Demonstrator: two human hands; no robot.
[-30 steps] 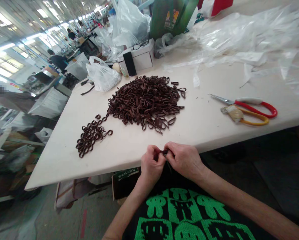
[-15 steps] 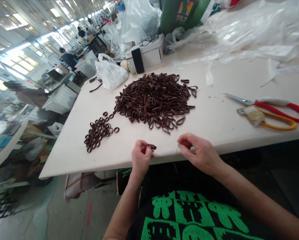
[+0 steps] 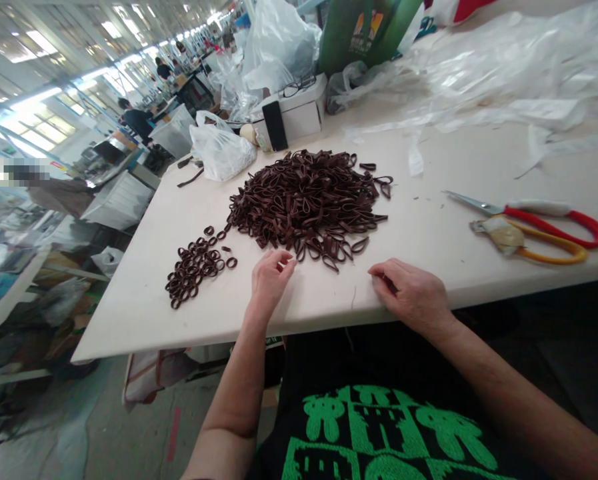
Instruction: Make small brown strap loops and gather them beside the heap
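A large heap of dark brown strap loops (image 3: pixel 309 193) lies on the pale table. To its left is a smaller group of little brown rings (image 3: pixel 193 270), with one short ring piece (image 3: pixel 226 249) beside them. My left hand (image 3: pixel 273 275) is at the front edge of the heap, fingers apart, with nothing visible in it. My right hand (image 3: pixel 406 290) rests near the table's front edge, right of the heap. Its thumb and fingertips are pinched together; whatever they may hold is hidden. A thin thread (image 3: pixel 353 298) lies between my hands.
Red-handled scissors (image 3: pixel 553 220) and a yellow-handled cutting tool (image 3: pixel 529 243) lie on the right. Behind the heap stand a white box (image 3: pixel 301 107), a dark upright phone-like object (image 3: pixel 275 125) and a white plastic bag (image 3: pixel 221 147). Clear plastic sheeting (image 3: pixel 483 73) covers the back right.
My left hand has let go of the brown loop and moved up and left to the heap. A ring piece has appeared by the small rings. My right hand has shifted slightly right, away from the thread.
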